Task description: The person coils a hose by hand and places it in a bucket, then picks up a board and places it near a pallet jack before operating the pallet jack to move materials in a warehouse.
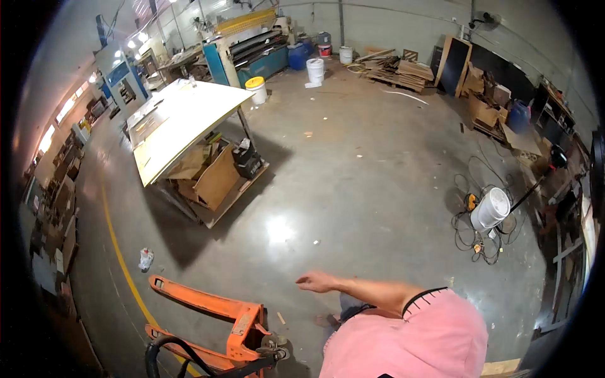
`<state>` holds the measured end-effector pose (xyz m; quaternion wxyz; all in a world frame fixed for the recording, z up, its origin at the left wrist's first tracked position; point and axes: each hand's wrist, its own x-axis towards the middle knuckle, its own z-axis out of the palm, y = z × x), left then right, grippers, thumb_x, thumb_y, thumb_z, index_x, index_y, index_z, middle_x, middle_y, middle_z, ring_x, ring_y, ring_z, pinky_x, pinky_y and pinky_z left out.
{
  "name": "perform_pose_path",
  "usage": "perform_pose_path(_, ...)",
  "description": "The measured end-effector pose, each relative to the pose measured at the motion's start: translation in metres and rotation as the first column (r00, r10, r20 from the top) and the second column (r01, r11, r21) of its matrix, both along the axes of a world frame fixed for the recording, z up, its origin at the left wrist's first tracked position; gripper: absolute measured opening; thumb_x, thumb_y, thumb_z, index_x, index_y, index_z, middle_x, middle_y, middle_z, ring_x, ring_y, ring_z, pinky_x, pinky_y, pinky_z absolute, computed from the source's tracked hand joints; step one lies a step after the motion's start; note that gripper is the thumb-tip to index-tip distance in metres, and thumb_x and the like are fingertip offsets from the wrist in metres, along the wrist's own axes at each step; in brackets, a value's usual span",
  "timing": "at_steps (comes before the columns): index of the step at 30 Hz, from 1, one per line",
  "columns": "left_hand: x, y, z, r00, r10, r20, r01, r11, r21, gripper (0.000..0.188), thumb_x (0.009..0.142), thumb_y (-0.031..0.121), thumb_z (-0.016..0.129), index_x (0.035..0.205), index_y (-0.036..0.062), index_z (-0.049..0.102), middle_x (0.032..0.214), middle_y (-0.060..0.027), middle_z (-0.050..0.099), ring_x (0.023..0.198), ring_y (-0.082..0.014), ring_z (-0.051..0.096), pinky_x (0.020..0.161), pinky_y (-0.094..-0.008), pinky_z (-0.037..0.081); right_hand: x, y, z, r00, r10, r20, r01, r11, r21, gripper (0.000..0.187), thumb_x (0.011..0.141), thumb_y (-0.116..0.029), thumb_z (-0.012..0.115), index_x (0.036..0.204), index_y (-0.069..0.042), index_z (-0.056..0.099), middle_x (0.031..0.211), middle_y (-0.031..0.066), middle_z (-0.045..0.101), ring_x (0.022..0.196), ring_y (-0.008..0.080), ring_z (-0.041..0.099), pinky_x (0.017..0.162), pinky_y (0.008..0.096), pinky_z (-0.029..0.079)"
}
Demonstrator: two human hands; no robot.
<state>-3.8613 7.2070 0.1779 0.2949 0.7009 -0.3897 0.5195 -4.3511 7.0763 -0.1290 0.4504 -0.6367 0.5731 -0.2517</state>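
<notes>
My right hand [317, 281] reaches out from a pink short sleeve, low and right of the middle of the view. Its fingers stretch toward the left, slightly smeared, and nothing shows in them. Below it, part of my leg and a foot show over the floor. Nearest to this hand, on the left, is an orange pallet jack [242, 324], apart from it. The two forks point left and carry no load. A black looped handle [167, 343] rises at the jack's near end. My left hand is out of view.
A work table [195, 116] with cardboard on its lower shelf stands ahead left. A white bucket [488, 211] sits among tangled cables [466, 236] at right. Scrap boards [403, 74] lie piled far back. A crumpled plastic bag [146, 259] rests near a yellow floor line [120, 252].
</notes>
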Motion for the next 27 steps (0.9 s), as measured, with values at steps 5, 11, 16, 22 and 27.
perform_pose_path(5,0.039,-0.003,-0.010,0.974,0.043,-0.222,-0.011,0.990,0.143,0.026,0.098,0.023,0.057,0.087,0.0046,0.072,0.082,-0.0133,0.069,0.074,-0.0277,0.064,0.070,-0.0377,0.050,0.116,-0.114,0.126,0.944,0.226,0.238,-0.209,0.973,-0.096,0.046,0.090,-0.036,0.061,0.124,-0.005,0.060,0.120,0.0159,0.065,0.110,0.0302,0.062,0.094,0.0375,0.049)
perform_pose_path(11,0.073,-0.014,-0.013,0.882,0.055,-0.468,-0.017,0.996,0.085,0.036,0.102,0.026,0.048,0.089,0.0031,0.073,0.087,-0.0136,0.071,0.078,-0.0271,0.065,0.072,-0.0372,0.051,0.327,-0.153,0.267,0.694,0.664,0.280,-0.293,0.616,-0.731,0.048,0.089,-0.034,0.065,0.126,-0.004,0.056,0.129,0.0151,0.056,0.124,0.0304,0.048,0.104,0.0437,0.038)
perform_pose_path(16,0.084,-0.030,-0.020,0.799,0.078,-0.596,-0.087,0.996,0.014,0.041,0.101,0.028,0.043,0.093,0.0028,0.074,0.090,-0.0136,0.071,0.082,-0.0294,0.066,0.075,-0.0386,0.051,0.429,-0.140,0.288,0.585,0.778,0.228,-0.415,0.529,-0.740,0.043,0.090,-0.042,0.059,0.115,-0.006,0.060,0.108,0.0121,0.063,0.106,0.0305,0.057,0.101,0.0475,0.036)
perform_pose_path(22,0.067,-0.074,-0.014,0.758,0.174,-0.629,-0.244,0.970,-0.025,0.045,0.102,0.031,0.042,0.091,-0.0031,0.070,0.085,-0.0183,0.069,0.077,-0.0336,0.065,0.072,-0.0405,0.051,0.475,-0.198,0.269,0.586,0.796,0.151,-0.301,0.386,-0.872,0.014,0.084,-0.025,0.068,0.084,-0.011,0.066,0.066,0.0026,0.056,0.060,0.0189,0.057,0.058,0.0323,0.041)
perform_pose_path(27,0.022,-0.104,-0.027,0.796,0.342,-0.500,-0.313,0.939,0.143,0.051,0.096,0.043,0.055,0.100,-0.0054,0.069,0.089,-0.0191,0.069,0.078,-0.0351,0.066,0.072,-0.0417,0.053,0.583,-0.267,0.243,0.332,0.910,0.250,-0.239,0.337,-0.911,0.013,0.078,-0.019,0.064,0.082,-0.007,0.067,0.061,0.0034,0.054,0.054,0.0222,0.053,0.053,0.0337,0.039)
